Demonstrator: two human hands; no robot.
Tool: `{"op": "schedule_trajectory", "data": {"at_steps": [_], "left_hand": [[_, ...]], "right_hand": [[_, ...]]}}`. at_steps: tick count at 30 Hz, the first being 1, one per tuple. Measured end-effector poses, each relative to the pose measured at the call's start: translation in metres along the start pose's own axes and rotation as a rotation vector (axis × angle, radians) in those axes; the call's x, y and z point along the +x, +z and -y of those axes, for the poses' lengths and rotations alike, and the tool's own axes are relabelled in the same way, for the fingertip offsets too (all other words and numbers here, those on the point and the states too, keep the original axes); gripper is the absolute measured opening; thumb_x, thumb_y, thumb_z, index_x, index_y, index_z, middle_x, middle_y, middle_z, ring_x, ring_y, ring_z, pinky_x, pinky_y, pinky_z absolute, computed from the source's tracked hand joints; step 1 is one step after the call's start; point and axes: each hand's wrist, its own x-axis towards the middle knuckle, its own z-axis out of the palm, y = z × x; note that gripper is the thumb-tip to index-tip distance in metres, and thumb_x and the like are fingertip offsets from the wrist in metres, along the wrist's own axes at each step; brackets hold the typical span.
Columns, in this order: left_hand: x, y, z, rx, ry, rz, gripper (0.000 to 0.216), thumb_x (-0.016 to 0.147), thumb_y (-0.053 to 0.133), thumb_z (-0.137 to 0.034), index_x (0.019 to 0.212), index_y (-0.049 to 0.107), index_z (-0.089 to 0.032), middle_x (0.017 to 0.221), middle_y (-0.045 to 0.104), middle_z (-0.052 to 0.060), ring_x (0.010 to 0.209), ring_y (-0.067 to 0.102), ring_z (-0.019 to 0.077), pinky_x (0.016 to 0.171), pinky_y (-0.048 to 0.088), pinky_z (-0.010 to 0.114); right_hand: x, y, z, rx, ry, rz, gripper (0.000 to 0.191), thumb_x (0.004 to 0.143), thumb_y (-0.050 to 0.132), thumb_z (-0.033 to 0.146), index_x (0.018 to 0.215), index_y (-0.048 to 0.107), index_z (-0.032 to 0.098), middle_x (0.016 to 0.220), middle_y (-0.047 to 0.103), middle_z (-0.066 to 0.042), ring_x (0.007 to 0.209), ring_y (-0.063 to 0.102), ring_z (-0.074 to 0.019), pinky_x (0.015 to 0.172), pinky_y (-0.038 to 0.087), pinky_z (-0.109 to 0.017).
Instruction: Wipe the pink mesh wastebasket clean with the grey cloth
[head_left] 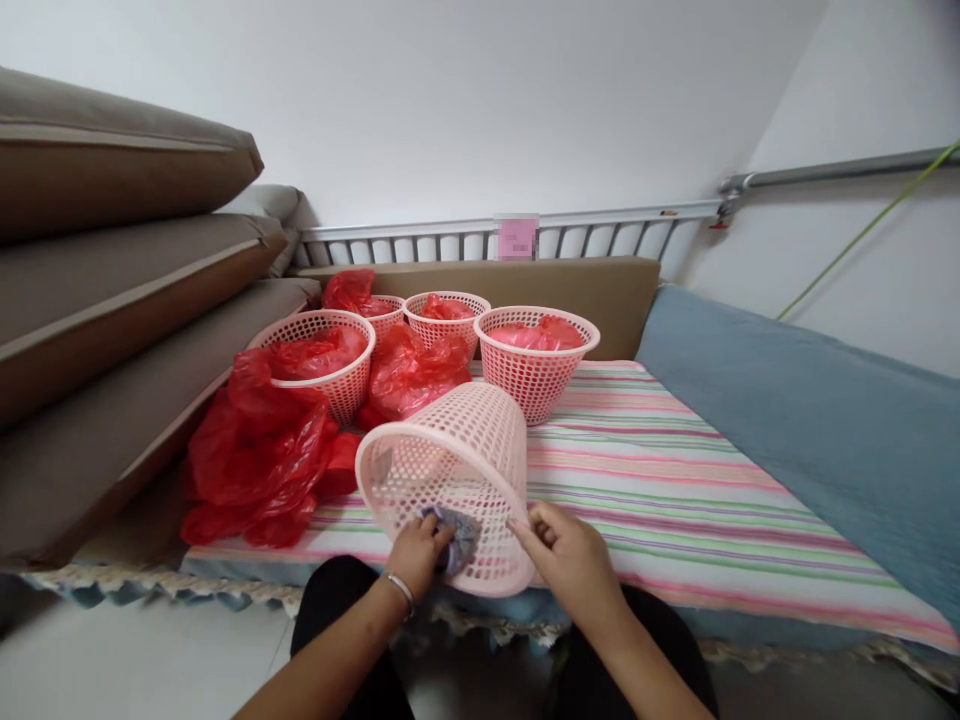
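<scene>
A pink perforated plastic basket (499, 425) lies tipped on its side in front of me, its mouth turned toward me and to the left. My right hand (566, 555) pinches the basket's rim at the right. Inside the mouth, my left hand (421, 550), with a bracelet at the wrist, is closed on a crumpled grey-purple cloth (457, 540) against the inner wall. Part of the left fingers is hidden by the cloth.
Several upright pink baskets (536, 385) with red plastic bags stand behind. A heap of red bags (255, 450) lies at left, beside stacked brown cushions (135, 270). A striped cloth (675, 480) covers the seat. A blue-covered backrest (810, 370) is at right, a radiator (442, 245) behind.
</scene>
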Motion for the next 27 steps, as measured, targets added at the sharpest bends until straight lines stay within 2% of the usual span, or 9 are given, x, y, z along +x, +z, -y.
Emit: {"op": "schedule_trajectory", "data": {"at_steps": [3, 6, 11, 14, 18, 22, 24, 27], "left_hand": [[-0.005, 0.015, -0.023, -0.063, -0.003, 0.010, 0.054, 0.083, 0.043, -0.007, 0.132, 0.050, -0.027, 0.125, 0.057, 0.012, 0.107, 0.057, 0.0263, 0.089, 0.047, 0.038], [-0.005, 0.019, -0.037, -0.129, -0.007, -0.012, 0.057, 0.080, 0.045, -0.005, 0.132, 0.051, -0.027, 0.126, 0.056, 0.012, 0.110, 0.056, 0.0256, 0.092, 0.047, 0.038], [0.002, 0.017, -0.052, -0.185, -0.004, -0.065, 0.057, 0.082, 0.045, -0.007, 0.136, 0.046, -0.027, 0.131, 0.053, 0.008, 0.116, 0.052, 0.0197, 0.099, 0.042, 0.031], [0.004, 0.019, -0.048, -0.145, 0.002, -0.052, 0.054, 0.084, 0.046, -0.009, 0.134, 0.047, -0.029, 0.134, 0.051, 0.007, 0.117, 0.050, 0.0208, 0.098, 0.042, 0.033], [-0.002, 0.016, -0.023, -0.038, 0.010, -0.011, 0.044, 0.088, 0.042, -0.013, 0.127, 0.055, -0.029, 0.125, 0.057, 0.011, 0.109, 0.053, 0.0280, 0.090, 0.044, 0.044], [-0.008, 0.007, -0.002, 0.051, 0.000, -0.013, 0.040, 0.090, 0.040, -0.015, 0.126, 0.056, -0.024, 0.124, 0.056, 0.016, 0.109, 0.052, 0.0330, 0.091, 0.041, 0.052], [-0.010, 0.007, -0.001, 0.074, 0.000, -0.013, 0.043, 0.090, 0.039, -0.014, 0.129, 0.053, -0.025, 0.125, 0.055, 0.015, 0.109, 0.051, 0.0325, 0.092, 0.041, 0.050], [-0.012, 0.017, -0.009, 0.079, 0.004, -0.011, 0.048, 0.090, 0.040, -0.013, 0.134, 0.046, -0.031, 0.129, 0.053, 0.013, 0.111, 0.051, 0.0300, 0.092, 0.042, 0.045]], "right_hand": [[0.004, -0.002, -0.003, -0.109, 0.013, -0.082, 0.035, 0.084, 0.051, 0.049, 0.064, 0.047, 0.021, 0.059, 0.055, 0.002, 0.052, 0.047, -0.0109, 0.052, 0.032, -0.023], [-0.012, 0.014, -0.014, -0.190, 0.039, -0.046, 0.035, 0.087, 0.047, 0.050, 0.067, 0.048, 0.021, 0.061, 0.058, 0.001, 0.052, 0.051, -0.0127, 0.051, 0.031, -0.024], [-0.042, 0.050, -0.028, -0.070, 0.074, 0.017, 0.031, 0.092, 0.038, 0.042, 0.090, 0.060, 0.020, 0.076, 0.068, -0.005, 0.069, 0.064, -0.0198, 0.061, 0.041, -0.027], [-0.044, 0.056, -0.031, -0.012, 0.108, 0.034, 0.032, 0.091, 0.039, 0.042, 0.093, 0.061, 0.019, 0.080, 0.069, -0.006, 0.075, 0.066, -0.0215, 0.065, 0.044, -0.028], [-0.036, 0.041, -0.032, -0.054, 0.092, 0.066, 0.031, 0.090, 0.040, 0.042, 0.090, 0.062, 0.020, 0.077, 0.069, -0.005, 0.070, 0.065, -0.0208, 0.062, 0.042, -0.027], [-0.021, 0.012, -0.018, -0.212, -0.011, 0.009, 0.027, 0.087, 0.045, 0.040, 0.070, 0.055, 0.021, 0.062, 0.062, 0.000, 0.054, 0.057, -0.0149, 0.053, 0.033, -0.024], [-0.014, -0.001, -0.006, -0.263, -0.102, -0.053, 0.031, 0.087, 0.047, 0.039, 0.062, 0.048, 0.021, 0.054, 0.055, 0.002, 0.049, 0.050, -0.0120, 0.051, 0.029, -0.024], [-0.008, -0.008, 0.011, -0.282, -0.192, -0.133, 0.032, 0.088, 0.048, 0.038, 0.060, 0.045, 0.021, 0.054, 0.053, 0.002, 0.049, 0.047, -0.0110, 0.053, 0.029, -0.025]]}}
